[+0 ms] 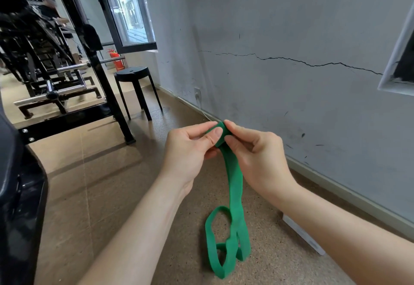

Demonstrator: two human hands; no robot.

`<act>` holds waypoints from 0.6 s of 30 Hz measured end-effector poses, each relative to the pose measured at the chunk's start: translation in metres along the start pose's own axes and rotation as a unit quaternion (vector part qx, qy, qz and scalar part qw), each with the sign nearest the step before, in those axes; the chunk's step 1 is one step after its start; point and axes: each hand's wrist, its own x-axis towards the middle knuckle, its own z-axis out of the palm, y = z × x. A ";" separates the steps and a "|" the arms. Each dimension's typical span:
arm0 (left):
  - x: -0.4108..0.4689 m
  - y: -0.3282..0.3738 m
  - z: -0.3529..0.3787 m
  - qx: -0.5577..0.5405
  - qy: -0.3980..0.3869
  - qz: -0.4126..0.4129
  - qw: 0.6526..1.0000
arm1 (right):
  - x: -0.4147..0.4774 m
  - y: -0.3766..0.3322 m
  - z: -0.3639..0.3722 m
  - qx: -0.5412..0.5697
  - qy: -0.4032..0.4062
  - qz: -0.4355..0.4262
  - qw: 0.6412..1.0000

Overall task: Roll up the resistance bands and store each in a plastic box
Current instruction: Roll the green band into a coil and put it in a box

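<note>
At centre frame the left hand (188, 148) and right hand (257, 150) each have a closed thumb-and-finger grip on the small started coil at the top of the green resistance band (233, 179). The rest of the band hangs down to loose loops on the floor (112, 183) at lower centre. To roll it well, I would keep the coil tight and its edges flush, turning with one hand while the other feeds the strap flat and untwisted. The speckled brown floor meets a cracked grey wall (291, 38) on the right, with a black stool (132, 75) and gym rack (44, 60) at upper left.
</note>
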 end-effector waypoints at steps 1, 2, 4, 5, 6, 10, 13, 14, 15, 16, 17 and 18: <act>-0.001 0.001 -0.003 0.005 0.000 0.002 1.000 | 0.000 0.000 -0.001 0.007 -0.015 0.004 1.000; -0.001 0.002 -0.005 0.011 -0.004 0.003 1.000 | 0.001 0.001 -0.002 0.028 -0.037 0.017 0.999; -0.002 0.005 -0.010 0.021 -0.018 0.007 1.000 | 0.004 0.001 -0.007 0.102 -0.090 0.055 0.989; -0.002 0.006 -0.011 0.027 -0.021 0.012 0.999 | 0.006 0.001 -0.010 0.146 -0.106 0.077 0.980; -0.002 0.006 -0.012 0.040 -0.020 0.022 0.999 | 0.008 0.000 -0.013 0.192 -0.114 0.104 0.969; -0.003 0.004 -0.005 0.105 -0.013 0.069 0.992 | 0.016 0.002 -0.021 0.233 -0.132 0.190 0.945; -0.004 0.003 -0.003 0.113 -0.019 0.086 0.990 | 0.018 0.009 -0.025 0.247 -0.177 0.246 0.921; -0.004 0.003 -0.003 0.120 -0.017 0.091 0.988 | 0.019 0.010 -0.025 0.251 -0.191 0.254 0.914; -0.003 0.002 -0.004 0.126 -0.016 0.095 0.987 | 0.019 0.011 -0.026 0.251 -0.198 0.253 0.913; -0.003 0.002 -0.004 0.132 -0.014 0.097 0.986 | 0.020 0.011 -0.026 0.253 -0.199 0.248 0.914; -0.002 0.001 -0.004 0.134 -0.012 0.097 0.986 | 0.021 0.011 -0.026 0.255 -0.194 0.243 0.915; -0.002 0.001 -0.004 0.135 -0.012 0.098 0.986 | 0.021 0.011 -0.026 0.259 -0.185 0.238 0.918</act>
